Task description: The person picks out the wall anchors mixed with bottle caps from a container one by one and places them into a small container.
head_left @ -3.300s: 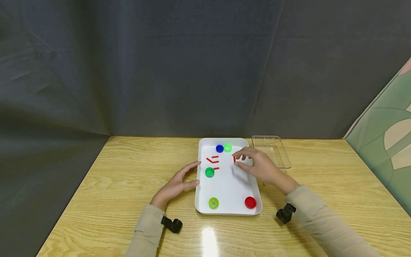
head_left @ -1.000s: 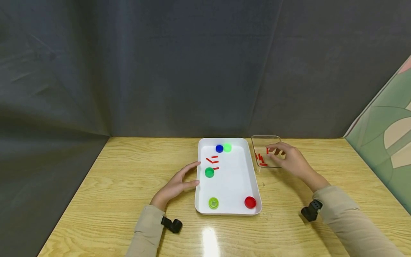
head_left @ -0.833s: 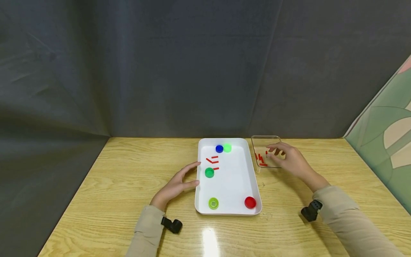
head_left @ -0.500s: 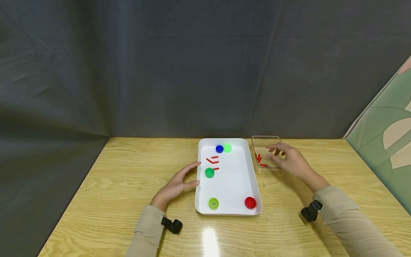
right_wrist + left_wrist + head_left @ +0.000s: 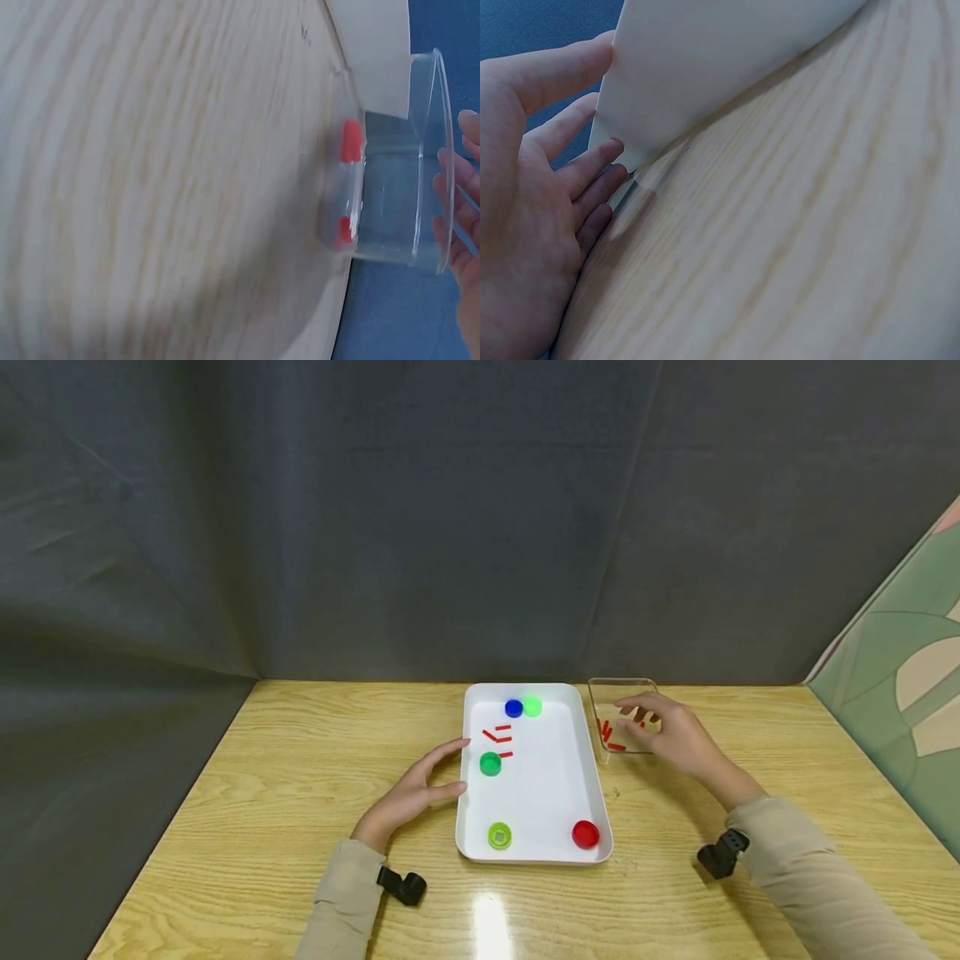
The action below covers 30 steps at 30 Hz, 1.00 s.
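At the left, a left hand (image 5: 405, 793) was spread, thumb and fingers apart, its tips touching the left wall of a white tray (image 5: 543, 785) on a wooden table (image 5: 330, 727). Inside the tray's left side lay four short red sticks (image 5: 504, 740), the lowest just beside a green cap (image 5: 491, 764). A red cap (image 5: 586, 834) sat in the near right corner. Just right of the tray stood a clear box (image 5: 624, 681) — more red sticks (image 5: 617, 747) lay in it. Above the box hung the right hand (image 5: 667, 731), thumb and forefinger parted — whether it touched the rim was unclear.
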Motion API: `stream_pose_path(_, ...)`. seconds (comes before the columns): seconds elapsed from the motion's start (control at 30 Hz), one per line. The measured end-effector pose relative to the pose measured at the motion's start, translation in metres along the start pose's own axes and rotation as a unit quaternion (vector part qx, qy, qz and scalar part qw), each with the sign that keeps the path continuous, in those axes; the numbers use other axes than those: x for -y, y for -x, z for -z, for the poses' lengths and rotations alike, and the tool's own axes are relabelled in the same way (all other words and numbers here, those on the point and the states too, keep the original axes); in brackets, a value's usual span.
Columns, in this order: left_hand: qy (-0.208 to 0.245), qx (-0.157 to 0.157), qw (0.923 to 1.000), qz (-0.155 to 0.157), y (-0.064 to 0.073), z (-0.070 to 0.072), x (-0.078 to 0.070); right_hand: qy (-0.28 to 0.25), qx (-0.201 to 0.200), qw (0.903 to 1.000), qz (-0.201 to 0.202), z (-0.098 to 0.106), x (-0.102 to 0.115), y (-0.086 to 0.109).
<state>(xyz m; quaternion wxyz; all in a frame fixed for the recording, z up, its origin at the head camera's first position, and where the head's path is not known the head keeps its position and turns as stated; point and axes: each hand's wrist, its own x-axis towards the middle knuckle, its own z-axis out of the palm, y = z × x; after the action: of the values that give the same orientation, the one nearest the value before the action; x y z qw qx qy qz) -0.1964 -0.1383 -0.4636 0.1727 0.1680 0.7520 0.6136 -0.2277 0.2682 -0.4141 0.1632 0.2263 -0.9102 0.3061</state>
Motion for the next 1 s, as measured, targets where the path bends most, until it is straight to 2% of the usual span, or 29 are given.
stream_pose_path(0.23,-0.002,0.0,1.0,-0.003,-0.001,0.0,0.002,-0.015,0.016,0.9998,0.002,-0.002,0.01,-0.006)
stream_pose_path(0.67,-0.005,0.006,0.9999,-0.01,0.0,0.001,0.002,-0.047,0.016,0.9983,0.028,-0.016,0.029,-0.018)
stream_pose_path(1.0,-0.007,0.002,1.0,-0.006,0.0,0.0,0.001,-0.065,0.06,0.996,0.015,-0.028,0.047,-0.031)
